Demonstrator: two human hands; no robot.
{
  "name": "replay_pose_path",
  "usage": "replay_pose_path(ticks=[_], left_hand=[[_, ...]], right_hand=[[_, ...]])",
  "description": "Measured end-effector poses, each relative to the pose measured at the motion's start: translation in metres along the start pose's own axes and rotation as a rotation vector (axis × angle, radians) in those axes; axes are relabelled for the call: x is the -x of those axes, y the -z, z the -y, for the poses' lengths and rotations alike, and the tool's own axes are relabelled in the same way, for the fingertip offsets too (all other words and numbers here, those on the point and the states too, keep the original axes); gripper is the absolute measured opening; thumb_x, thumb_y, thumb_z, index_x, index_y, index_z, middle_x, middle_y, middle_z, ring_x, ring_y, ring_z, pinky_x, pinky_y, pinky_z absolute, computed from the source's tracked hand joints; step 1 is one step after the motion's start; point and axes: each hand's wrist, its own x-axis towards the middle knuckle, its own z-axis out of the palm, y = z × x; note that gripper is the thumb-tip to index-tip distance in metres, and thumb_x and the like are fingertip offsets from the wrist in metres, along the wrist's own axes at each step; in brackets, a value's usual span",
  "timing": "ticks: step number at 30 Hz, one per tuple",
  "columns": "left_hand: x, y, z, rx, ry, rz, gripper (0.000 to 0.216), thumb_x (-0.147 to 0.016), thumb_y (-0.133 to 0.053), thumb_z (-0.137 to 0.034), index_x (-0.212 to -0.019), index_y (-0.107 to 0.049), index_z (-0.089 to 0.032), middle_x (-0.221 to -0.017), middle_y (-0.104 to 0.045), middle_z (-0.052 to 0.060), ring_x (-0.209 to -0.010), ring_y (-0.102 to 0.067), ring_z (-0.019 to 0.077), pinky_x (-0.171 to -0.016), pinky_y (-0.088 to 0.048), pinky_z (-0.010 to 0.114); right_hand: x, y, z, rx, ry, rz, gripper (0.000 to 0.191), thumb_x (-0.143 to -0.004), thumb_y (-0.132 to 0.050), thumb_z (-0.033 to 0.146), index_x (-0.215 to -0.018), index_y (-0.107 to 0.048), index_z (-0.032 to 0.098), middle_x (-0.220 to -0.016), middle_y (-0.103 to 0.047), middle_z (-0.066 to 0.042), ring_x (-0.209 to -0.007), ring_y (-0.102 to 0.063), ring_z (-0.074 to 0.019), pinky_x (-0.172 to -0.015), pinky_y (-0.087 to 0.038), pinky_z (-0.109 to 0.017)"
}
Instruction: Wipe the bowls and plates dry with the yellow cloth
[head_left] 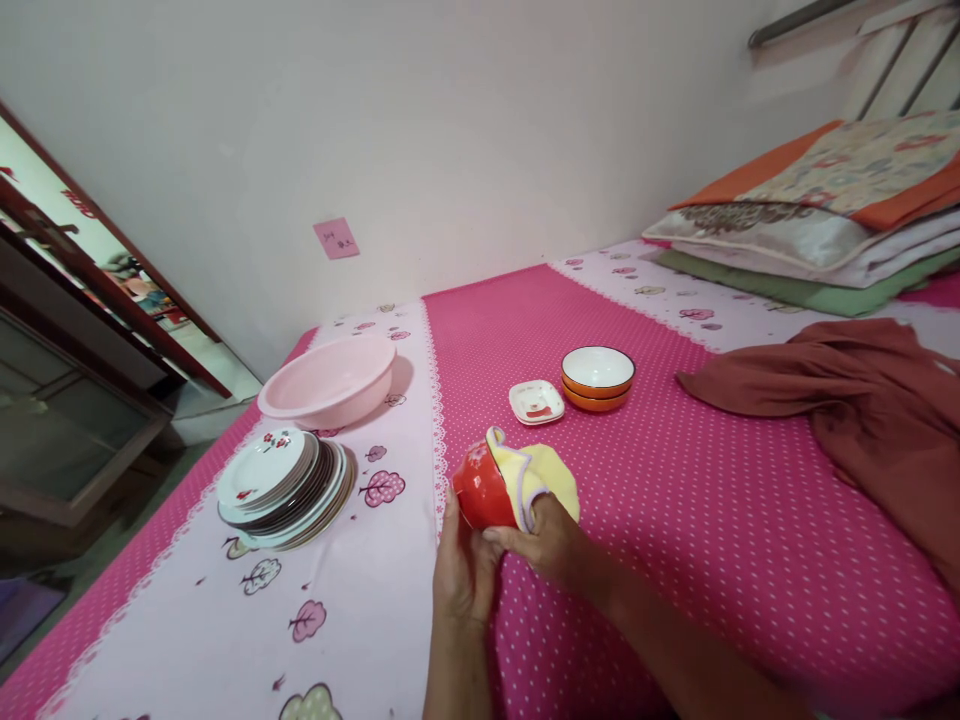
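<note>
My left hand grips a small red bowl from below, tilted on its side over the pink bedsheet. My right hand presses a yellow cloth into and over the bowl's mouth, fingers closed on the cloth. Both hands are low in the middle of the view.
A stack of several plates lies to the left. Behind it sits a pink basin. Farther back are stacked orange bowls and a small square dish. A brown garment and folded bedding lie at the right.
</note>
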Motion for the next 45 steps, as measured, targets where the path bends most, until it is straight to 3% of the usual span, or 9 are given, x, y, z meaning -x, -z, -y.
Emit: replay_pose_path(ticks=[4,8,16,20,22,26,30,35,45], left_hand=[[0.001,0.003,-0.001,0.011,0.008,0.004,0.036,-0.094,-0.074,-0.039,-0.123,-0.077,-0.018,-0.130,-0.077,0.012,-0.121,-0.072,0.0276,-0.108,-0.056,0.037],[0.002,0.008,0.000,-0.068,-0.048,0.023,0.047,-0.087,-0.083,-0.033,-0.131,-0.071,-0.021,-0.128,-0.077,0.010,-0.119,-0.073,0.0260,-0.102,-0.059,0.032],[0.002,0.004,0.005,-0.031,-0.060,-0.007,0.047,-0.091,-0.078,-0.043,-0.131,-0.072,-0.020,-0.128,-0.077,0.011,-0.116,-0.074,0.0251,-0.099,-0.060,0.031],[-0.001,0.000,0.004,-0.018,0.005,-0.040,0.051,-0.095,-0.070,-0.054,-0.133,-0.072,-0.020,-0.114,-0.082,0.011,-0.098,-0.080,0.0257,-0.081,-0.066,0.031],[-0.002,-0.002,0.002,-0.015,0.011,-0.044,0.055,-0.096,-0.066,-0.058,-0.135,-0.072,-0.020,-0.116,-0.082,0.012,-0.100,-0.079,0.0266,-0.083,-0.066,0.032],[-0.001,-0.004,0.002,-0.017,-0.006,-0.022,0.056,-0.095,-0.068,-0.057,-0.135,-0.071,-0.018,-0.124,-0.079,0.013,-0.112,-0.076,0.0279,-0.093,-0.063,0.033],[0.003,-0.002,0.002,-0.106,-0.039,0.030,0.055,-0.090,-0.079,-0.041,-0.140,-0.065,-0.021,-0.134,-0.074,0.013,-0.122,-0.071,0.0291,-0.102,-0.059,0.037],[0.006,-0.001,0.004,-0.201,-0.120,0.109,0.071,-0.083,-0.086,-0.028,-0.147,-0.054,-0.027,-0.142,-0.067,0.012,-0.129,-0.067,0.0305,-0.109,-0.053,0.042],[0.002,0.003,0.007,-0.179,-0.020,0.029,0.047,-0.091,-0.076,-0.048,-0.128,-0.071,-0.019,-0.133,-0.074,0.014,-0.124,-0.069,0.0313,-0.100,-0.060,0.039]], right_hand=[[0.001,-0.005,0.009,-0.305,-0.117,-0.008,0.055,-0.077,-0.086,0.030,-0.129,-0.067,0.020,-0.117,-0.078,-0.009,-0.106,-0.075,-0.0292,-0.103,-0.060,-0.045],[0.001,-0.006,0.010,-0.398,-0.128,0.001,0.055,-0.074,-0.087,0.025,-0.125,-0.069,0.021,-0.113,-0.079,-0.007,-0.102,-0.076,-0.0263,-0.101,-0.061,-0.042],[-0.001,0.002,0.004,-0.169,-0.069,0.097,0.054,-0.077,-0.080,0.019,-0.129,-0.068,0.021,-0.120,-0.077,-0.007,-0.113,-0.072,-0.0271,-0.108,-0.056,-0.041],[0.000,0.006,-0.009,0.120,-0.029,0.065,0.047,-0.074,-0.083,0.021,-0.120,-0.073,0.019,-0.109,-0.079,-0.009,-0.107,-0.073,-0.0307,-0.099,-0.059,-0.041],[0.002,0.006,-0.014,0.155,-0.020,0.027,0.046,-0.073,-0.085,0.022,-0.117,-0.073,0.019,-0.104,-0.079,-0.009,-0.100,-0.073,-0.0294,-0.093,-0.061,-0.040],[0.004,0.002,-0.013,0.026,-0.045,0.037,0.050,-0.075,-0.085,0.025,-0.122,-0.071,0.020,-0.099,-0.079,-0.006,-0.095,-0.074,-0.0270,-0.089,-0.062,-0.038],[0.002,0.003,-0.001,-0.246,-0.125,0.079,0.049,-0.077,-0.084,0.030,-0.123,-0.070,0.021,-0.092,-0.078,-0.004,-0.091,-0.074,-0.0251,-0.089,-0.061,-0.038],[-0.002,0.011,0.007,-0.375,-0.222,0.039,0.051,-0.070,-0.090,0.030,-0.116,-0.069,0.019,-0.081,-0.075,-0.001,-0.076,-0.071,-0.0197,-0.072,-0.060,-0.030],[-0.001,0.013,0.008,-0.278,-0.175,0.102,0.052,-0.074,-0.085,0.028,-0.124,-0.069,0.021,-0.095,-0.078,-0.003,-0.090,-0.073,-0.0247,-0.086,-0.062,-0.037]])
